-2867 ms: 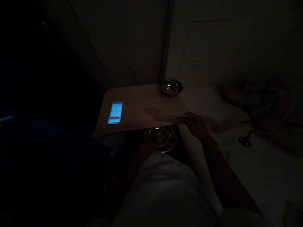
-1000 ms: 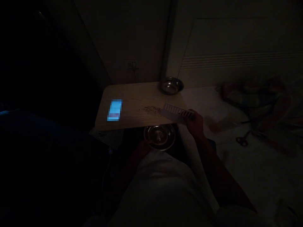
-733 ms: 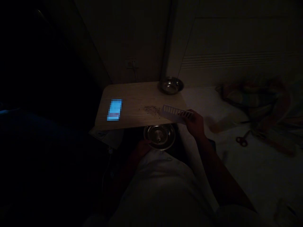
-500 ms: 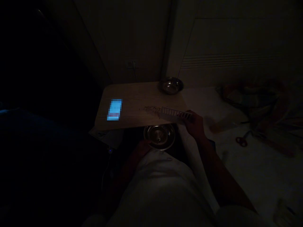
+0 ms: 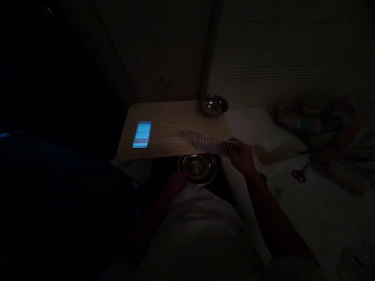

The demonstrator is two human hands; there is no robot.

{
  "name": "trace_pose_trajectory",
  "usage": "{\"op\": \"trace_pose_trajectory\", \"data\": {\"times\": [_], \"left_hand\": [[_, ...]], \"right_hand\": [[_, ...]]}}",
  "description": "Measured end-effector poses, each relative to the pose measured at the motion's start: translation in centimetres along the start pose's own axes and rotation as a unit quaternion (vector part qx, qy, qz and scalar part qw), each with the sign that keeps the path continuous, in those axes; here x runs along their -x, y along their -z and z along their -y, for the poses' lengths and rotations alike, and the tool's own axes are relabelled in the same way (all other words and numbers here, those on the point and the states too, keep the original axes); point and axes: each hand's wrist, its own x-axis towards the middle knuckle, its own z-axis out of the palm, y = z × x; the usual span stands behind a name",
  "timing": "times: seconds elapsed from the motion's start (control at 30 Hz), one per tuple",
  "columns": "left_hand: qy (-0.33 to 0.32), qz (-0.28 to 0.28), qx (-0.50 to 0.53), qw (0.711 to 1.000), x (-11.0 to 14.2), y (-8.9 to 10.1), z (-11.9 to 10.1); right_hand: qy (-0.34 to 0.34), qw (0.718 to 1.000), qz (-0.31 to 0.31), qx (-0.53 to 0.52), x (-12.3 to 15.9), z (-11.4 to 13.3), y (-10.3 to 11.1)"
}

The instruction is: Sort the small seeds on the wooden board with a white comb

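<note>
In dim light, my right hand (image 5: 242,156) grips one end of a pale flat slotted piece (image 5: 211,144), whose exact kind I cannot make out. Its far end rests at or just above the wooden tabletop (image 5: 164,113), beside a scatter of small dark grains (image 5: 189,134). Below the table's near edge, my left hand (image 5: 177,182) holds the rim of a shiny metal bowl (image 5: 202,181) over my lap. The left fingers are mostly lost in shadow.
Another metal bowl (image 5: 213,106) stands at the table's back right corner. A lit phone (image 5: 142,134) lies on the left. Red-handled scissors (image 5: 299,176) lie on the white sheet to the right. A plugged-in wall socket (image 5: 163,77) is behind the table.
My right hand and the slotted piece have shifted slightly downward, and the piece lies a little flatter. The grains show more clearly. My left hand and its bowl stay in place.
</note>
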Motion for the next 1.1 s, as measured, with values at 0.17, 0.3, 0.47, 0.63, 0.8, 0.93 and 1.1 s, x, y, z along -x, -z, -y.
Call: {"op": "trace_pose_trajectory", "data": {"times": [0.17,0.3,0.47,0.63,0.8,0.93,1.1], "left_hand": [[0.008,0.005,-0.006,1.000,0.2,-0.2,0.0],[-0.007,0.001,-0.006,1.000,0.2,0.1,0.1],[0.003,0.014,-0.009,1.000,0.1,0.0,0.0],[0.007,0.023,0.001,1.000,0.2,-0.1,-0.1],[0.002,-0.014,-0.005,1.000,0.1,0.4,0.2],[0.002,-0.009,-0.018,1.000,0.1,0.3,0.1],[-0.002,0.010,-0.021,1.000,0.2,-0.5,-0.3]], "right_hand": [[-0.006,1.000,0.021,-0.007,0.1,0.2,0.1],[-0.007,0.999,-0.035,-0.011,-0.4,-0.3,-0.1],[0.007,0.999,-0.052,0.010,-1.4,0.0,-0.7],[0.019,0.999,-0.029,0.030,-1.8,0.2,-1.1],[0.021,0.999,-0.017,0.019,-1.6,0.2,-1.0],[0.025,0.999,0.006,0.021,-1.4,0.4,-0.9],[0.017,1.000,-0.016,0.018,-1.3,0.6,-0.9]]}}
